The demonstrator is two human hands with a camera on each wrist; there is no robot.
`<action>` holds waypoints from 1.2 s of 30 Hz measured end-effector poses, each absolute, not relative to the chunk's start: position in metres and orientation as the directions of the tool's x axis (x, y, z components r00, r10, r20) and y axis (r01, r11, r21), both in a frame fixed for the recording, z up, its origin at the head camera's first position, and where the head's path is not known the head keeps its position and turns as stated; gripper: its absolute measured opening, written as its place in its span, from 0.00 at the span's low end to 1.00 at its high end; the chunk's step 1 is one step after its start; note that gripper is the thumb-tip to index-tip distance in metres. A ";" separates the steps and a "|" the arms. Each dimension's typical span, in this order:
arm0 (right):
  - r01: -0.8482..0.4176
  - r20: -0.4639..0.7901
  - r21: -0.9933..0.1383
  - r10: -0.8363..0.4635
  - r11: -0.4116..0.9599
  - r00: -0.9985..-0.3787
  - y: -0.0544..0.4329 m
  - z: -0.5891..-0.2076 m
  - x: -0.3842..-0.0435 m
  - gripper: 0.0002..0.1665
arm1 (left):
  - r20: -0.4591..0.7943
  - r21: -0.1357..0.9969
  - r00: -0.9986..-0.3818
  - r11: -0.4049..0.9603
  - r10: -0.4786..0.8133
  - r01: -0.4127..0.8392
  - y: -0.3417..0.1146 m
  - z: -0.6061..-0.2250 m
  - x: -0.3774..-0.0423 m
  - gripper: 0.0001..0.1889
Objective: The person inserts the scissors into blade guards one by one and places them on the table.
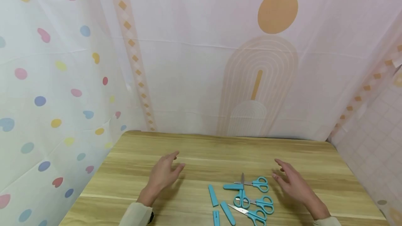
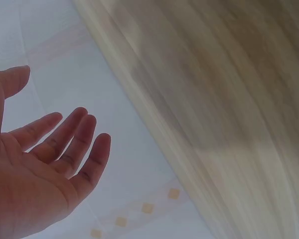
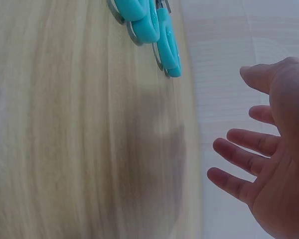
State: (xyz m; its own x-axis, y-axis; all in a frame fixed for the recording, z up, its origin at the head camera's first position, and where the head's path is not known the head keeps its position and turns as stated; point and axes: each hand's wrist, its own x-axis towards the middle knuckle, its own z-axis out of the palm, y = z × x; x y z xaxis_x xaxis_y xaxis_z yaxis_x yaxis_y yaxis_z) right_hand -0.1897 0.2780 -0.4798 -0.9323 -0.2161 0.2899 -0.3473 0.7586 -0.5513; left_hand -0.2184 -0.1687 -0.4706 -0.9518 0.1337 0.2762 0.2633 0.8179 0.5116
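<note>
Several small scissors with turquoise handles lie in a loose cluster on the table, among them a top pair of scissors (image 1: 260,184) and a bottom pair of scissors (image 1: 255,216). One pair of scissors (image 1: 242,200) has its blade pointing away and overlaps its neighbours. Left of them lie several turquoise blade covers, including an upright-lying cover (image 1: 213,195) and a slanted cover (image 1: 227,213). My left hand (image 1: 164,174) hovers left of the covers, fingers spread and holding nothing. To the right of the scissors, my right hand (image 1: 293,184) is raised over the table, its fingers relaxed. Scissor handles (image 3: 147,22) show at the top of the right wrist view.
The wood-grain table (image 1: 125,163) has rounded far corners. A pale curtain (image 1: 188,79) with arch and circle prints hangs behind its far edge, and a dotted curtain (image 1: 62,107) hangs along the left side.
</note>
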 end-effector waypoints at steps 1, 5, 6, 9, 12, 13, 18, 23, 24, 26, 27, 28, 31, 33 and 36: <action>-0.346 0.285 -0.553 -0.218 0.758 -0.933 0.278 -0.480 -0.190 0.33 | 0.275 0.513 -0.952 0.817 0.136 0.265 -0.168 -0.471 -0.219 0.28; -0.333 0.256 -0.574 -0.222 0.749 -0.941 0.277 -0.483 -0.191 0.32 | 0.259 0.528 -0.955 0.806 0.148 0.268 -0.163 -0.472 -0.220 0.27; -0.327 0.248 -0.578 -0.221 0.748 -0.943 0.277 -0.483 -0.191 0.32 | 0.255 0.531 -0.955 0.803 0.150 0.268 -0.161 -0.473 -0.220 0.26; -0.326 0.242 -0.582 -0.224 0.745 -0.944 0.276 -0.484 -0.192 0.30 | 0.236 0.546 -0.957 0.792 0.168 0.273 -0.156 -0.473 -0.220 0.25; -0.336 0.248 -0.580 -0.232 0.742 -0.941 0.274 -0.485 -0.193 0.28 | 0.215 0.561 -0.955 0.775 0.205 0.293 -0.151 -0.473 -0.220 0.24; -0.337 0.247 -0.580 -0.235 0.742 -0.940 0.273 -0.486 -0.193 0.28 | 0.208 0.570 -0.953 0.765 0.220 0.301 -0.150 -0.473 -0.220 0.24; -0.327 0.214 -0.608 -0.247 0.723 -0.945 0.269 -0.486 -0.194 0.27 | 0.152 0.615 -0.945 0.721 0.288 0.319 -0.142 -0.474 -0.220 0.23; -0.320 0.190 -0.628 -0.259 0.709 -0.947 0.263 -0.485 -0.193 0.26 | 0.139 0.632 -0.923 0.685 0.360 0.362 -0.136 -0.476 -0.221 0.21; -0.319 0.188 -0.626 -0.260 0.711 -0.947 0.262 -0.486 -0.193 0.26 | 0.142 0.632 -0.916 0.678 0.375 0.375 -0.135 -0.476 -0.221 0.20; -0.318 0.179 -0.626 -0.265 0.713 -0.947 0.260 -0.486 -0.192 0.25 | 0.138 0.633 -0.909 0.671 0.394 0.387 -0.132 -0.477 -0.221 0.19; -0.319 0.174 -0.624 -0.271 0.713 -0.947 0.259 -0.486 -0.192 0.25 | 0.131 0.634 -0.906 0.668 0.403 0.389 -0.130 -0.477 -0.221 0.19; -0.316 0.169 -0.625 -0.271 0.714 -0.948 0.258 -0.487 -0.192 0.25 | 0.124 0.634 -0.903 0.667 0.411 0.391 -0.128 -0.478 -0.221 0.19; -0.300 0.151 -0.626 -0.266 0.719 -0.952 0.254 -0.488 -0.191 0.24 | 0.087 0.654 -0.899 0.656 0.429 0.377 -0.123 -0.479 -0.222 0.19; -0.295 0.149 -0.630 -0.261 0.718 -0.954 0.252 -0.488 -0.190 0.23 | 0.070 0.672 -0.892 0.640 0.447 0.373 -0.119 -0.479 -0.222 0.19; -0.302 0.155 -0.636 -0.266 0.711 -0.952 0.249 -0.489 -0.190 0.22 | 0.049 0.691 -0.880 0.621 0.472 0.371 -0.114 -0.479 -0.222 0.18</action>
State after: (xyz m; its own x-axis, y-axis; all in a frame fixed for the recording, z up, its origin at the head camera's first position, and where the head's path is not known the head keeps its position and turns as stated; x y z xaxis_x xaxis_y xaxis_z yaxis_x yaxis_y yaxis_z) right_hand -0.1897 0.2488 -0.4893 -0.9515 -0.2657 0.1548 -0.3018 0.7105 -0.6356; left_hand -0.2222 -0.1138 -0.4788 -0.8804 0.4717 0.0488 0.3708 0.6206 0.6909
